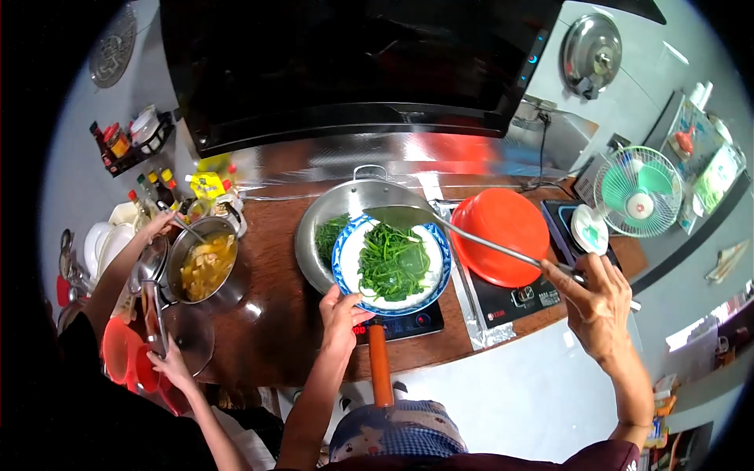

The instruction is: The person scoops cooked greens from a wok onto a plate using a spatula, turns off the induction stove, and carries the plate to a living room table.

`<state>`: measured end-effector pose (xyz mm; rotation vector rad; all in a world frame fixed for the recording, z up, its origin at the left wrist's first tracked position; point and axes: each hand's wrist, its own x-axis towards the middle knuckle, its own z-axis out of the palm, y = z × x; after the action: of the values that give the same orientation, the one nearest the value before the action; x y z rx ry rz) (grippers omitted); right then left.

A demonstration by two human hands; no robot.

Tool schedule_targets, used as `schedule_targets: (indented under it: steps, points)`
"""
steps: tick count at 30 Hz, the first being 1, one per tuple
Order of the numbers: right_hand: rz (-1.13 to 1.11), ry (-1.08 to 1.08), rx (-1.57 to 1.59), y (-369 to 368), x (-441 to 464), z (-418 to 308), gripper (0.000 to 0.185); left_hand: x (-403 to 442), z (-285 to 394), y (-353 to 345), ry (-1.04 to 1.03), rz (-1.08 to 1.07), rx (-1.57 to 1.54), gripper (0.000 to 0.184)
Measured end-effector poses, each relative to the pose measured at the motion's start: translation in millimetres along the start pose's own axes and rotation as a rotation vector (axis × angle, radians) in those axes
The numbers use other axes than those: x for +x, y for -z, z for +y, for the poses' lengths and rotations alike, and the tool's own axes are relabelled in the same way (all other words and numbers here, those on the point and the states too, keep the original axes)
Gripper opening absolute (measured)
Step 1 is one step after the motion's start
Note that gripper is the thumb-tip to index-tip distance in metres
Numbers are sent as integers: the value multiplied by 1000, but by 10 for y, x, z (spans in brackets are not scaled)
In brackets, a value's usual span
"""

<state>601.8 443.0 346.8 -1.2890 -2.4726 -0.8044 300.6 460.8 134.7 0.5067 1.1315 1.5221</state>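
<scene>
My left hand (342,318) grips the near left rim of a white plate (440,275) with a blue patterned edge, held over the wok. Cooked leafy greens (389,267) are heaped on this plate. My right hand (594,302) is closed round the long metal handle of a spatula (503,250). Its blade reaches over the far side of the plate, above the greens. Behind and below the plate is a steel wok (310,263) with more greens at its left; the plate hides much of it. The wok's wooden handle (380,365) points toward my body.
At left, a co-worker's hand (162,225) is at a utensil in a pot of soup (230,282); their other hand (173,366) is near a metal utensil. A red basin (503,231) sits on an induction cooker (514,306) at right. Beyond stands a fan (638,192).
</scene>
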Motion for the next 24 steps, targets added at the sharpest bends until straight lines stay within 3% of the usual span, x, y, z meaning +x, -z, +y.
schedule_targets:
  steps: [4,7,10,14,20,22,24]
  points:
    - [-136,-41,83,33,-276,-74,54,-40,-47,-97,54,-43,-27,29]
    - [-116,32,105,-183,-362,-43,49,-134,-107,-194,39,30,23,28]
    - [-23,45,140,-431,-364,61,52,-206,-122,-284,97,63,24,29]
    - [65,94,219,-747,-428,360,53,-391,-153,-468,12,138,78,33]
    - [114,126,375,-978,-381,872,44,-645,-243,-788,-19,185,33,31]
    - [162,32,504,-1044,-391,1046,35,-717,-311,-913,-37,204,29,31]
    - [181,113,526,-1001,-398,1257,39,-775,-372,-1019,-38,221,28,34]
